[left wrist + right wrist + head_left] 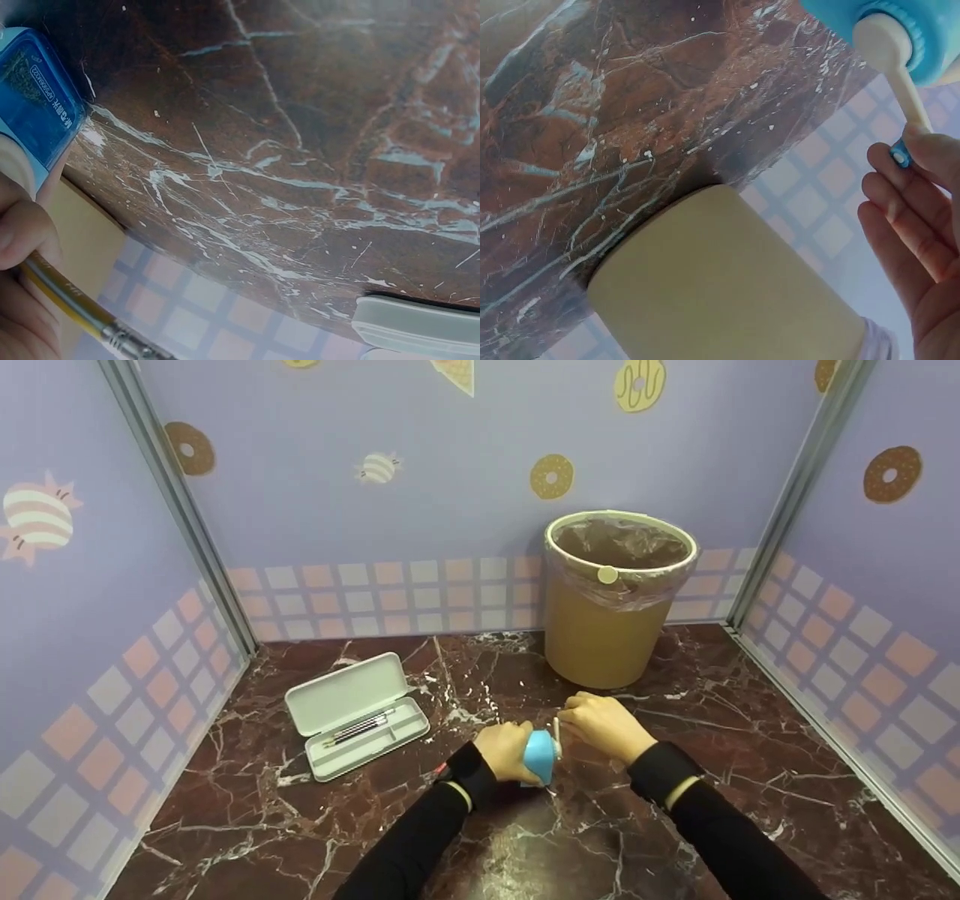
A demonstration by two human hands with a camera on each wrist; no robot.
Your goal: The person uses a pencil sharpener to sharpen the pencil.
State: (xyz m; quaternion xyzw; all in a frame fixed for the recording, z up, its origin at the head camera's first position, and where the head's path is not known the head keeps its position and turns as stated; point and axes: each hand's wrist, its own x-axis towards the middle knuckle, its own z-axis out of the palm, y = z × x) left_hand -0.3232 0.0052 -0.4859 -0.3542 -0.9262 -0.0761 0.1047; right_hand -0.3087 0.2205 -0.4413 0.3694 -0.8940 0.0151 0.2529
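While the left hand grips a yellow pencil, the right hand pinches a blue plastic sharpener's cream crank.

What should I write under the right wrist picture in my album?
The right grip pinches the pale crank of a blue pencil sharpener, with a tan bin nearby.

Smooth plastic sharpener, glossy marble-look tabletop, matt plastic bin, crinkled film liner
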